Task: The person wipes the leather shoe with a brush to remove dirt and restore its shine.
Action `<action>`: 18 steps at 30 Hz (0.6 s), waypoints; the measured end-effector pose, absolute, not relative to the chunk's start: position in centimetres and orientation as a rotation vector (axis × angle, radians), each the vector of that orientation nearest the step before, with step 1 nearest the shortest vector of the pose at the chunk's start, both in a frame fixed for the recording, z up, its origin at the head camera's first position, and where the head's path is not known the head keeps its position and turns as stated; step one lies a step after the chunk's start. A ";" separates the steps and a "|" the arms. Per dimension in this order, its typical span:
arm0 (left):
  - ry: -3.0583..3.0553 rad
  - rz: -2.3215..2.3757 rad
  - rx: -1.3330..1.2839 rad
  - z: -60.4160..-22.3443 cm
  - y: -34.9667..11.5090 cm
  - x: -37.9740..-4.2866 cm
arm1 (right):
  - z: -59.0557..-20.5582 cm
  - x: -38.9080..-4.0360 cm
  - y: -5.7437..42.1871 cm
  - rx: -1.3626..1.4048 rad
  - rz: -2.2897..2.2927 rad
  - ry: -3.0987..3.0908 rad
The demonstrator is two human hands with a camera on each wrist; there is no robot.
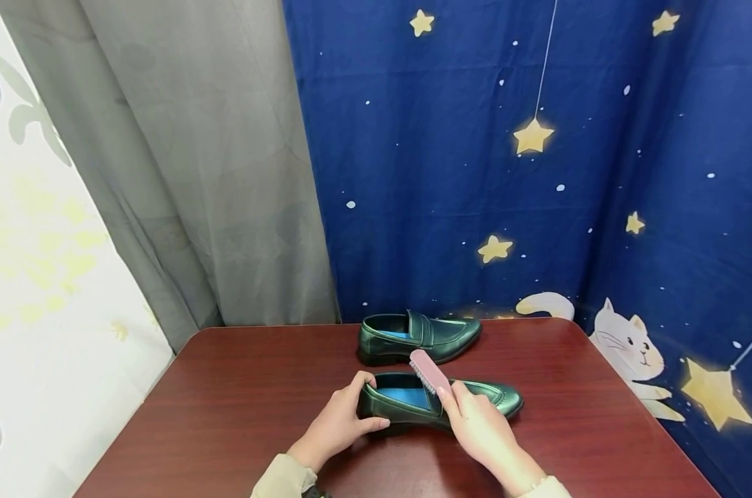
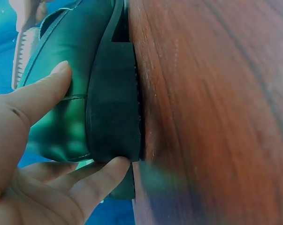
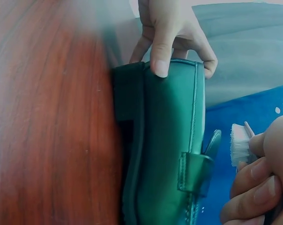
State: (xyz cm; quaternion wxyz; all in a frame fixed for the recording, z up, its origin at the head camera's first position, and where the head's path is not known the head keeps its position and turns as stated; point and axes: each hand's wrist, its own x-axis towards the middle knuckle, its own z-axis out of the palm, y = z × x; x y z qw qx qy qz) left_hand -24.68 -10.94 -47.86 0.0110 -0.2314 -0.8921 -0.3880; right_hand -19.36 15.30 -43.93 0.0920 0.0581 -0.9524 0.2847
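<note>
A dark green loafer (image 1: pixel 407 414) with a blue insole rests on its sole on the table, toe to the right. My left hand (image 1: pixel 341 422) grips its heel end; the left wrist view shows the thumb on the side of the green leather (image 2: pixel 78 51) and a fingertip at the heel block. My right hand (image 1: pixel 484 429) holds a pink brush (image 1: pixel 429 373) by its handle over the shoe's opening. In the right wrist view the white bristles (image 3: pixel 240 145) stand apart from the loafer (image 3: pixel 167 122), near its strap.
A matching green loafer (image 1: pixel 453 337) stands behind, close to the far edge of the reddish-brown table (image 1: pixel 257 387), also toe right. Behind the table hang a grey curtain (image 1: pixel 226 173) and a blue curtain with stars (image 1: pixel 413 159).
</note>
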 end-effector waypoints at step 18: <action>-2.796 -1.234 -0.710 -47.7 -10.9 -24.5 | -45.4 -18.9 17.2 0.074 0.806 -2.915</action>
